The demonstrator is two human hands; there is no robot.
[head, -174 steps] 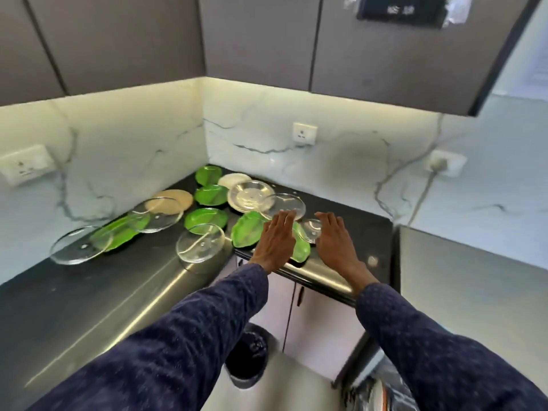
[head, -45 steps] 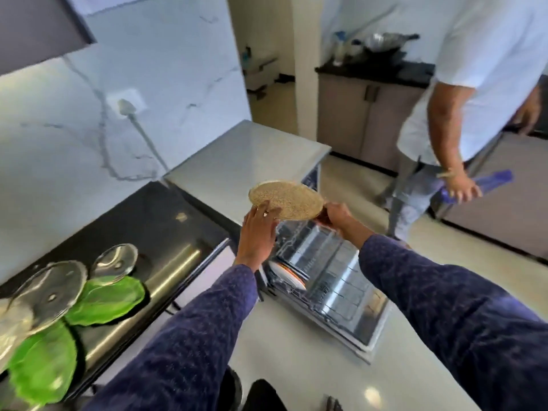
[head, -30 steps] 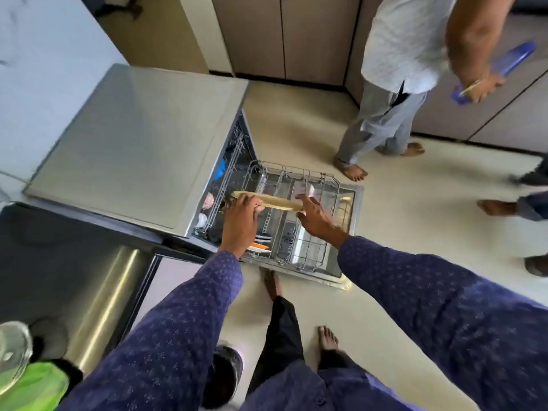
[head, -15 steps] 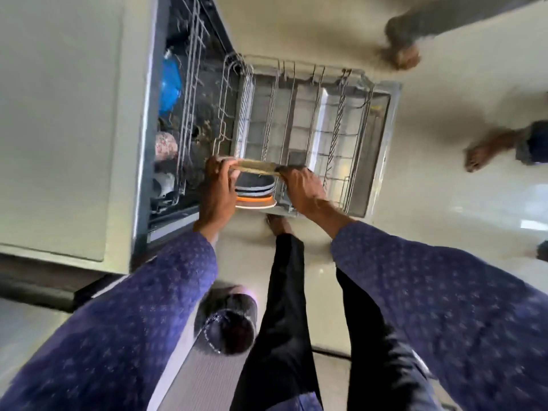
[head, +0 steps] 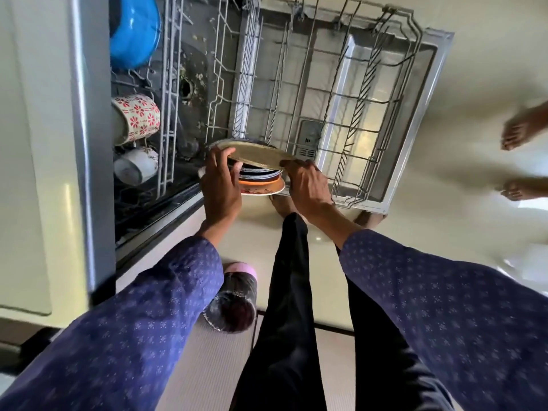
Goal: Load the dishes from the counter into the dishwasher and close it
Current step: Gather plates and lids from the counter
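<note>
I look straight down into the open dishwasher. Its lower wire rack (head: 341,93) is pulled out over the open door (head: 427,120). A speckled tan plate (head: 258,154) is tilted on edge at the rack's near end. My left hand (head: 221,185) grips its left rim and my right hand (head: 307,182) grips its right rim. Right below the tan plate, other plates (head: 261,180) stand in the rack, one with an orange rim. The counter and its dishes are out of view.
The upper rack (head: 166,93) on the left holds a blue bowl (head: 133,31), a red-flowered mug (head: 136,118) and a white cup (head: 136,166). A black bin (head: 234,298) stands by my legs. Another person's bare feet (head: 522,155) are on the floor at right.
My view has dropped closer over the rack. Both hands have brought the tan plate down and tilted it more upright at the rack's near end, above the plates standing there.
</note>
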